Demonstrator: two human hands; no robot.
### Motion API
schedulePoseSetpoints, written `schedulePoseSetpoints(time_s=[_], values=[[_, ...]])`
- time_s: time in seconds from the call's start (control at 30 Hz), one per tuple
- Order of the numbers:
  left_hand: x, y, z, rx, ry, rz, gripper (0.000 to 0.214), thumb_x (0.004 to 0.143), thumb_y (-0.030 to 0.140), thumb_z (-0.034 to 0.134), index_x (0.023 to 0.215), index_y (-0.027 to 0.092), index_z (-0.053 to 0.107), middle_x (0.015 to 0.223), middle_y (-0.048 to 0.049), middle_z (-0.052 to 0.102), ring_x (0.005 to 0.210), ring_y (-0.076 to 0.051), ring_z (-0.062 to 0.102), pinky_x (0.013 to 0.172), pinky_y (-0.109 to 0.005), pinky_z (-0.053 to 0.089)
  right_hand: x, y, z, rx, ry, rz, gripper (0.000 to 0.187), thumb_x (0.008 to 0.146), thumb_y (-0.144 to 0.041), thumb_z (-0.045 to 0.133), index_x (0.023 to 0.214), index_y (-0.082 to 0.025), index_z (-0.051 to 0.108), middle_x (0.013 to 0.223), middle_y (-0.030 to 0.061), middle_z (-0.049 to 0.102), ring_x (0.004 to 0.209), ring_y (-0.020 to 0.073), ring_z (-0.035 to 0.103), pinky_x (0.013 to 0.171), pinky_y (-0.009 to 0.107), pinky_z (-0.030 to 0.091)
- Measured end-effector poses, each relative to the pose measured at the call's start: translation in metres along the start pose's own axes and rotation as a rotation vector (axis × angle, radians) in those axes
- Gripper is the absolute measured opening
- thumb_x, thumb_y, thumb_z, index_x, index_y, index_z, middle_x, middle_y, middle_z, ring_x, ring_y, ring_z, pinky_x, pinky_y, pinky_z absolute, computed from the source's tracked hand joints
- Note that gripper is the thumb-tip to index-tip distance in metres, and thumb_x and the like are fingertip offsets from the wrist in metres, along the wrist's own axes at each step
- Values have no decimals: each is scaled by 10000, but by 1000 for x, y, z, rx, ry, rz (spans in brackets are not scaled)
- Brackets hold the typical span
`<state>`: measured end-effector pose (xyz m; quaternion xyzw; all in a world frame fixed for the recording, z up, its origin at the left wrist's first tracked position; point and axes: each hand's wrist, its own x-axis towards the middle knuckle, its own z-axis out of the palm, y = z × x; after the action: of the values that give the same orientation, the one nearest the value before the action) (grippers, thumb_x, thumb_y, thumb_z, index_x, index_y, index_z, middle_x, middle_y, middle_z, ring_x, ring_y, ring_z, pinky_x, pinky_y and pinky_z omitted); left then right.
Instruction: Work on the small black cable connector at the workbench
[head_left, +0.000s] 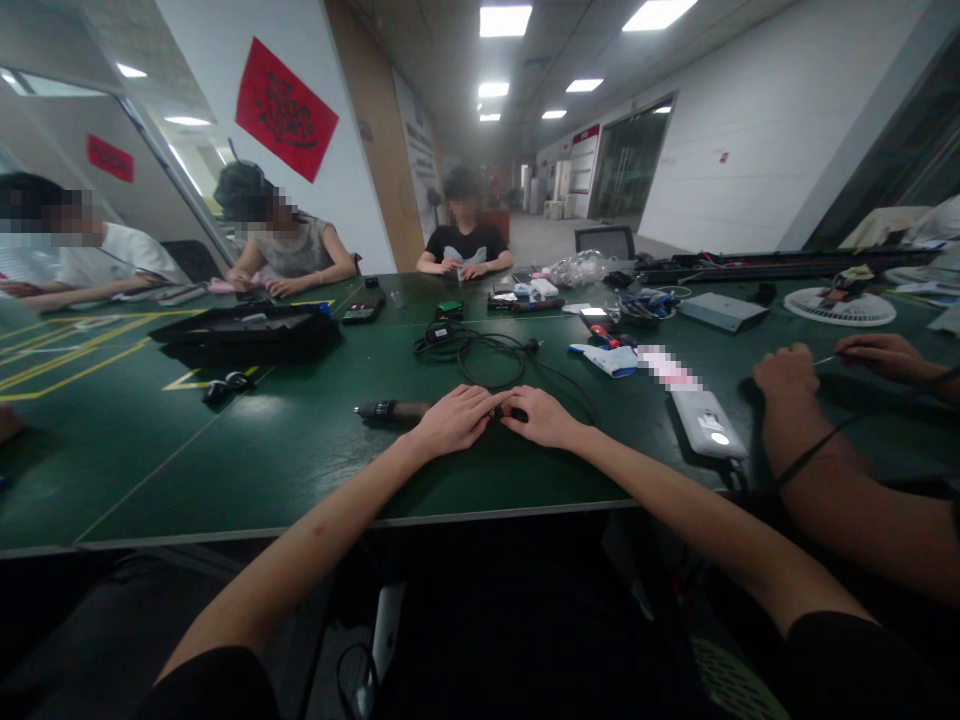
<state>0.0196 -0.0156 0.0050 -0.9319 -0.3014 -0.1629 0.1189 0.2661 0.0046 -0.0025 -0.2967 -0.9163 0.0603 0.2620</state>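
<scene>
A dark electric screwdriver (409, 411) lies on the green table, its narrow metal tip pointing left. My left hand (452, 420) is wrapped over its rear body from above, hiding much of it. Close against it, my right hand (546, 416) pinches a small black cable plug (513, 412) at the tool's back end. Whether the plug sits inside the socket I cannot tell, since the fingers cover it. A thin black cable (480, 338) loops over the table just beyond my hands, leading from a black power adapter (439, 334).
A black tray (247, 330) stands at the left. Beyond my right hand lie a blue-white packet (611, 360), a white power bank (707, 424) and a grey box (721, 311). A co-worker's hands (787, 372) work at the right; several people sit across the table.
</scene>
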Motion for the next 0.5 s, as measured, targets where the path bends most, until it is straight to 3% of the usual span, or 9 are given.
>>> schedulePoseSetpoints(time_s=[0.5], values=[[0, 0, 2, 7, 9, -23, 654, 1055, 308, 484, 1653, 217, 236, 1228, -94, 655, 1170, -256, 584, 1019, -408, 452, 0, 2, 1, 19, 0, 0, 56, 955, -248, 711, 944, -195, 693, 1073, 72, 692, 1000, 219, 632, 908, 357, 496]])
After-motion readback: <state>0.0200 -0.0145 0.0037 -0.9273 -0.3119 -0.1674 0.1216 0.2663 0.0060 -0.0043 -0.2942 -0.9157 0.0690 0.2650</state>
